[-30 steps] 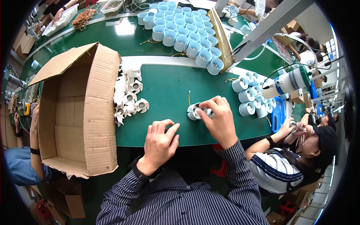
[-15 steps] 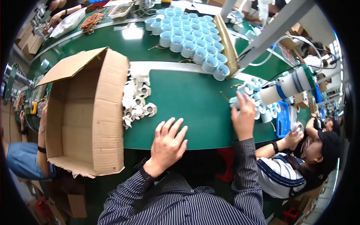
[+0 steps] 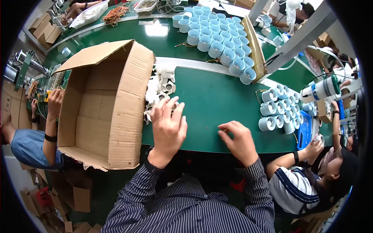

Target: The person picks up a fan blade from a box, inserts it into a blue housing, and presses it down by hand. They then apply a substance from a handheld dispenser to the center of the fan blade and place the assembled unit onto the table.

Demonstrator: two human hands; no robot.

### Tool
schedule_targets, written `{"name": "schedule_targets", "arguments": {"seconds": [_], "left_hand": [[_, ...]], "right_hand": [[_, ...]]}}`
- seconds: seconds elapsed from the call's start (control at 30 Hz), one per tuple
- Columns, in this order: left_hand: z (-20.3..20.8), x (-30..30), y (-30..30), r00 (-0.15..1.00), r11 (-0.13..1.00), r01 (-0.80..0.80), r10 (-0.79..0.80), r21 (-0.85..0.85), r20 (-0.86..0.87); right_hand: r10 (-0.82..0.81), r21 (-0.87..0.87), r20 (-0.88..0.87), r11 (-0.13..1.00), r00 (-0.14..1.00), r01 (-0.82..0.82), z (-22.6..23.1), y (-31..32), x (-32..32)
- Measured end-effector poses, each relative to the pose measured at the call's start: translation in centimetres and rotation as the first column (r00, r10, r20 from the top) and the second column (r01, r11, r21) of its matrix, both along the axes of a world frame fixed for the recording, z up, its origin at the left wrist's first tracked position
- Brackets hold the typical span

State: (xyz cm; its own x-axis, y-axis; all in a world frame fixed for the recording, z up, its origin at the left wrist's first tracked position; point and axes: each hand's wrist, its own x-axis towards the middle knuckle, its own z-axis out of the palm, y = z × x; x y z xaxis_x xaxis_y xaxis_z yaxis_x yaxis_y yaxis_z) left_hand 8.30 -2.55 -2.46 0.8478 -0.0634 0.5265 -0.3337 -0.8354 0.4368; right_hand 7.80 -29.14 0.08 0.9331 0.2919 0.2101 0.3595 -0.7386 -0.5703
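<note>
My left hand (image 3: 169, 128) reaches over a cluster of white plastic ring-shaped parts (image 3: 166, 86) beside the cardboard box. Its fingers are spread and slightly bent, covering some of those parts; whether the fingertips touch one is hidden. My right hand (image 3: 239, 141) hovers over the front of the green table (image 3: 206, 97), fingers loosely curled and thumb apart, with nothing visible in it. Light blue cylindrical cups (image 3: 267, 123) lie on their sides in a group to its right, several with thin wires.
An open cardboard box (image 3: 128, 112) stands on its side at the left. Upright blue cups (image 3: 247, 75) fill the far middle beside a wooden strip (image 3: 254, 46). A blue tray (image 3: 305, 132) sits at the right, near a co-worker's hand (image 3: 314, 148). Another person (image 3: 33, 145) works at left.
My right hand has drawn back leftward from the lying cups, its fingers more curled. My left hand has moved forward onto the white parts. The view has shifted slightly.
</note>
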Motion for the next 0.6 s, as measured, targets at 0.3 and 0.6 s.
{"name": "schedule_targets", "arguments": {"seconds": [0.3, 0.6], "left_hand": [[-1.2, -1.3, 0.1, 0.967, 0.990, 0.130, -0.139, -0.059, -0.212], [-1.1, -3.7, -1.4, 0.951, 0.940, 0.213, -0.262, -0.267, -0.162]], "right_hand": [[0.075, -0.063, -0.004, 0.995, 0.997, -0.075, -2.1, 3.9, 0.7], [0.190, -0.310, 0.017, 0.934, 0.982, -0.176, -2.0, 3.8, 1.3]]}}
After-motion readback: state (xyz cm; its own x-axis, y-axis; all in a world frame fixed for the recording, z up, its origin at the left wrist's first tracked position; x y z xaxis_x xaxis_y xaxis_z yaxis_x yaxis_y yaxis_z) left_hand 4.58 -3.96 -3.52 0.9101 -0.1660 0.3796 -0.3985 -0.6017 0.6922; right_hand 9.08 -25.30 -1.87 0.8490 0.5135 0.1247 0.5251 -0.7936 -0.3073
